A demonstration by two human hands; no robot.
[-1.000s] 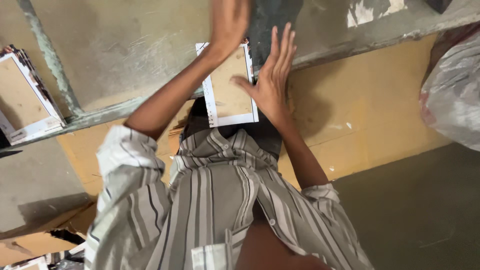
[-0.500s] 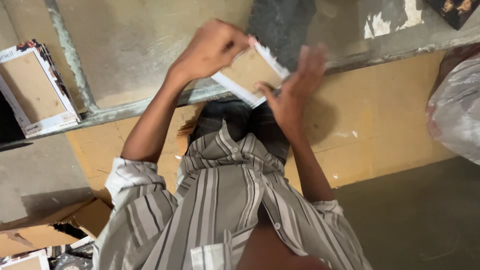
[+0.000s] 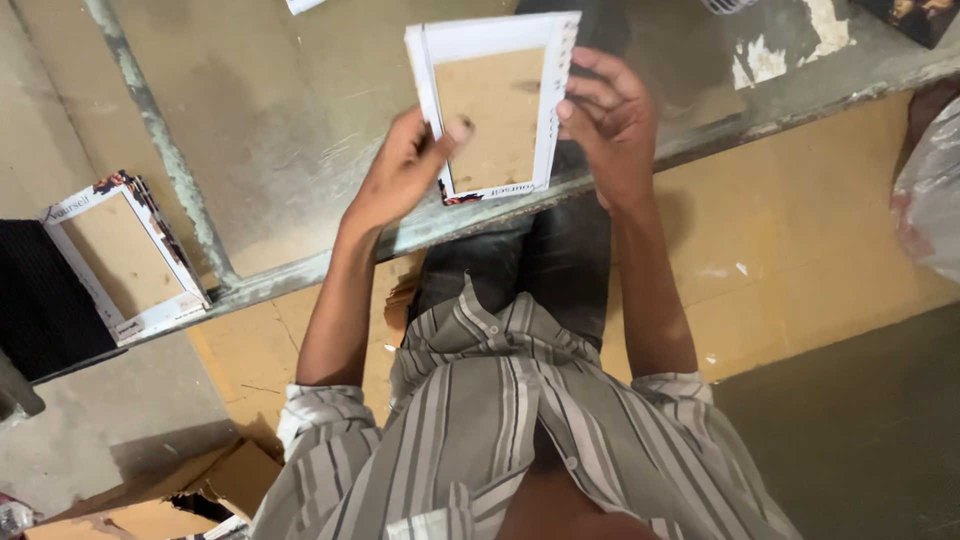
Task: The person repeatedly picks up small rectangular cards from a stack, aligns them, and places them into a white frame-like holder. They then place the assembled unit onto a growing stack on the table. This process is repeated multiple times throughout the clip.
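I hold a small spiral-bound notebook point(image 3: 492, 105) with a white border and a brown cardboard centre, upright above the edge of a worn grey table point(image 3: 280, 120). My left hand point(image 3: 400, 172) grips its left edge, thumb pressed on the brown face. My right hand point(image 3: 610, 125) holds the right edge along the spiral binding, fingers curled around it. Below the notebook are my dark trousers and striped shirt.
A stack of similar white-framed notebooks point(image 3: 125, 255) lies at the table's left edge beside a dark ribbed object point(image 3: 40, 310). Flattened brown cardboard point(image 3: 800, 260) covers the floor. A plastic bag point(image 3: 930, 200) sits at the right, an open carton point(image 3: 180, 500) at the bottom left.
The notebook was lifted off the table, tilted and turned between both hands, and now stands upright facing me. My right hand went from flat beside it to gripping its spiral edge.
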